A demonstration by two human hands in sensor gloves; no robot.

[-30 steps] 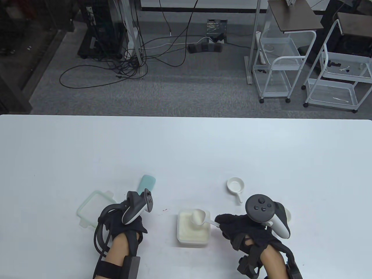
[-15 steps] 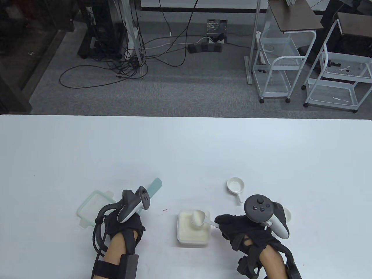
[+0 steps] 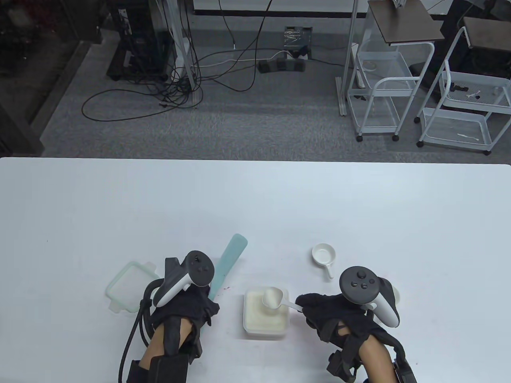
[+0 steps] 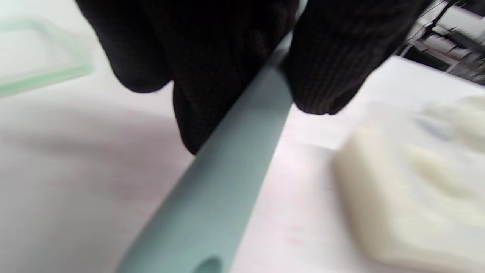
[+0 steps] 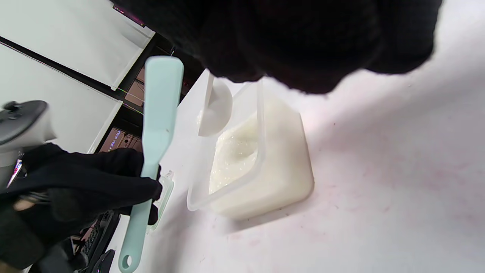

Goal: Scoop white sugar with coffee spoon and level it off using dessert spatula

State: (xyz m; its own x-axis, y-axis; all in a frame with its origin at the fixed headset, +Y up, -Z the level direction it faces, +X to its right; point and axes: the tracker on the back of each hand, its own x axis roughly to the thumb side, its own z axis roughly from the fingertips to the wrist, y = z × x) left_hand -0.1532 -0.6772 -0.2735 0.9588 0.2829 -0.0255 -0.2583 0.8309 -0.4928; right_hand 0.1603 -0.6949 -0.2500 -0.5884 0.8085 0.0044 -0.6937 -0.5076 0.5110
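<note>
A clear square container of white sugar (image 3: 265,317) sits near the table's front edge; it also shows in the right wrist view (image 5: 261,163) and blurred in the left wrist view (image 4: 413,197). My right hand (image 3: 319,309) holds a white coffee spoon (image 3: 273,298) by its handle, its heaped bowl above the sugar; the spoon's underside shows in the right wrist view (image 5: 214,110). My left hand (image 3: 195,303) grips a pale green dessert spatula (image 3: 228,261) by its handle, blade pointing up and away, left of the container. The spatula also shows in the wrist views (image 4: 219,189) (image 5: 159,110).
The container's lid with green rim (image 3: 127,285) lies left of my left hand. A small white handled cup (image 3: 324,255) sits behind my right hand. Another pale object (image 3: 395,295) is mostly hidden behind the right tracker. The table's far half holds nothing.
My left hand has lifted the spatula and moved right toward the container, swinging the blade up and rightward. My right hand and the heaped spoon have stayed in place.
</note>
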